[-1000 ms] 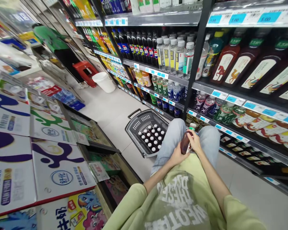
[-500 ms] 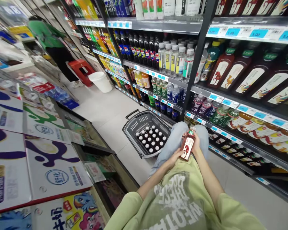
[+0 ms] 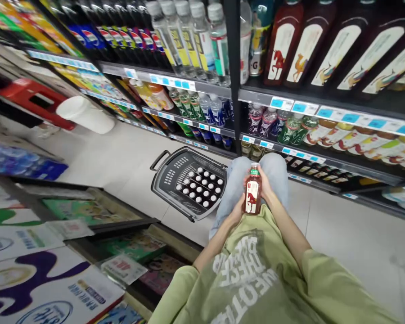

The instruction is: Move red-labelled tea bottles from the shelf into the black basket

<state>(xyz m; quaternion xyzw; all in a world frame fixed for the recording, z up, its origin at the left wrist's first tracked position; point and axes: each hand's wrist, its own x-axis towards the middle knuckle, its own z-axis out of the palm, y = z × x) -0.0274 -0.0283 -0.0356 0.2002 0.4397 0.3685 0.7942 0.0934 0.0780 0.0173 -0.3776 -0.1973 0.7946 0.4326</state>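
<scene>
A small dark-red drink bottle (image 3: 253, 195) with a green cap and a white label with a red horse is upright in front of my knees. My left hand (image 3: 239, 209) cups its base from the left. My right hand (image 3: 265, 186) wraps its upper part from the right. A dark grey shopping basket (image 3: 168, 173) holding several white-capped bottles (image 3: 200, 186) stands on the floor just left of my knees. The drink shelves (image 3: 319, 159) are directly ahead, with similar bottles lying on the low shelf.
Tall shelving with cola, soda water and large red bottles fills the top. A white bucket (image 3: 86, 114) and a red stool (image 3: 33, 101) stand down the aisle at left. Printed cartons (image 3: 37, 274) and low display bins (image 3: 128, 245) line my left side.
The bottle has turned upright with its label facing me, still in both hands. The view has dropped and moved closer to the shelves; the person in green is out of frame.
</scene>
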